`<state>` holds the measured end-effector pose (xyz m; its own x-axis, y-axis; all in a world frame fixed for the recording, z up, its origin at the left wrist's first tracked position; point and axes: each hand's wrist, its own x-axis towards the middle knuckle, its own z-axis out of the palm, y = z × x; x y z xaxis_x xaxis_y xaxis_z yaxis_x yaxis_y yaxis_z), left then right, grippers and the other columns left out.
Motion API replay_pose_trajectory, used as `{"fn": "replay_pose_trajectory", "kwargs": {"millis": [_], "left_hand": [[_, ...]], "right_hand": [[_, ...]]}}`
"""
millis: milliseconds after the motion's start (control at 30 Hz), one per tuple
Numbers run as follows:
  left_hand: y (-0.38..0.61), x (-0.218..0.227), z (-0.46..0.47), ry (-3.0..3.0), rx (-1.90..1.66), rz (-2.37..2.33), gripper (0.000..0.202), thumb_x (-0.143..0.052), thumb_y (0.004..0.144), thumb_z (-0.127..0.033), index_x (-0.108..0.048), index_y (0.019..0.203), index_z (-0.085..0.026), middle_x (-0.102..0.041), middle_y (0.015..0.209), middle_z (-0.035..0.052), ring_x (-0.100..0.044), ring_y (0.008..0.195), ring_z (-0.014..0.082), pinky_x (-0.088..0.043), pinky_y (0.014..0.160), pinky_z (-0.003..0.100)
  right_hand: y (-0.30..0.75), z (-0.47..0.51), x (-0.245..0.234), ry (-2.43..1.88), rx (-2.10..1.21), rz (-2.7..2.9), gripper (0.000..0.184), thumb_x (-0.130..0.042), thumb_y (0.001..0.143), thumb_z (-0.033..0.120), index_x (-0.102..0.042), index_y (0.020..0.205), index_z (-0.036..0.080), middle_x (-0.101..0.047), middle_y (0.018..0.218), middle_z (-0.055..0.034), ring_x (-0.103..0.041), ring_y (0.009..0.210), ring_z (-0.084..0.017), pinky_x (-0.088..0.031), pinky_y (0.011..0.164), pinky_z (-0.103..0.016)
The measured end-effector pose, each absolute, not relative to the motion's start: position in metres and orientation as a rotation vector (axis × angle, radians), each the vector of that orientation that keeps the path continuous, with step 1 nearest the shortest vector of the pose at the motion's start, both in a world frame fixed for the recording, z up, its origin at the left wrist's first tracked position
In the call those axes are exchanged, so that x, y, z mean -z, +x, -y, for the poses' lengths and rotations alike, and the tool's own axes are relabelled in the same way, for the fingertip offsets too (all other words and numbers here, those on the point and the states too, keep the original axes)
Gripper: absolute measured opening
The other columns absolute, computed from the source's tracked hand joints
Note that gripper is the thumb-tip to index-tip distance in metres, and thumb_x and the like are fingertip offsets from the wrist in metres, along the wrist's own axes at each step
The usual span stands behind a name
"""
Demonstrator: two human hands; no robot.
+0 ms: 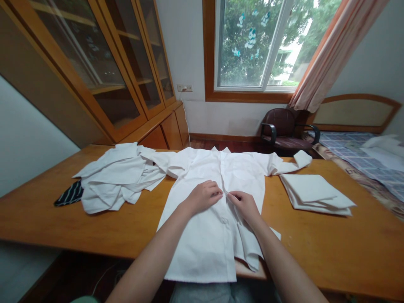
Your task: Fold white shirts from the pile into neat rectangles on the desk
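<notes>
A white button-up shirt (195, 235) lies front side up across the wooden table, collar at the far side and sleeves spread out left and right. Its lower hem hangs over the table's near edge. My left hand (205, 195) pinches the front placket near the middle of the shirt. Close beside it, my right hand (244, 204) pinches the other side of the front opening. The fingertips of both hands nearly meet. Below them a button shows on the placket, and the right front panel is rumpled with its lower corner folded.
A loose heap of white clothes (110, 179) lies on the left of the table (132, 231), with a black striped cloth (70, 193) under its edge. A folded white garment (315, 193) rests on the right. Beyond stand a chair (279, 126), a bed (350, 147) and a glass-door cabinet (126, 54).
</notes>
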<state>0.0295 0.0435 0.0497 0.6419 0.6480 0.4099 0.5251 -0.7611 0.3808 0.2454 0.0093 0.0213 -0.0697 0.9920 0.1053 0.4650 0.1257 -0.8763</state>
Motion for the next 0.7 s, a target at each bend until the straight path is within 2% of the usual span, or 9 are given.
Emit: {"fn": "replay_pose_trajectory", "kwargs": {"millis": [167, 400, 700], "left_hand": [[0.042, -0.041, -0.046, 2.655, -0.698, -0.964, 0.01, -0.063, 0.094, -0.025, -0.072, 0.097, -0.022, -0.066, 0.089, 0.0029, -0.061, 0.091, 0.018, -0.05, 0.081, 0.029], [0.039, -0.022, -0.046, 2.621, -0.757, -0.957, 0.008, -0.062, 0.094, -0.022, -0.07, 0.095, -0.021, -0.064, 0.093, 0.0041, -0.06, 0.094, 0.0183, -0.051, 0.085, 0.031], [0.039, -0.026, -0.047, 2.617, -0.779, -0.933, 0.01, -0.061, 0.092, -0.018, -0.07, 0.094, -0.02, -0.063, 0.089, 0.0041, -0.061, 0.088, 0.0176, -0.051, 0.083, 0.03]], "right_hand": [[0.246, -0.009, -0.021, -1.447, -0.885, 1.637, 0.034, -0.057, 0.087, 0.045, -0.079, 0.093, 0.02, -0.079, 0.097, -0.0076, -0.072, 0.091, -0.027, -0.052, 0.085, -0.037], [0.244, -0.008, -0.023, -1.448, -0.846, 1.668, 0.031, -0.056, 0.087, 0.042, -0.08, 0.092, 0.022, -0.08, 0.096, -0.0067, -0.072, 0.091, -0.027, -0.052, 0.084, -0.036], [0.243, -0.008, -0.022, -1.459, -0.817, 1.715, 0.03, -0.056, 0.089, 0.04, -0.08, 0.093, 0.023, -0.08, 0.097, -0.0065, -0.072, 0.09, -0.026, -0.052, 0.083, -0.035]]}}
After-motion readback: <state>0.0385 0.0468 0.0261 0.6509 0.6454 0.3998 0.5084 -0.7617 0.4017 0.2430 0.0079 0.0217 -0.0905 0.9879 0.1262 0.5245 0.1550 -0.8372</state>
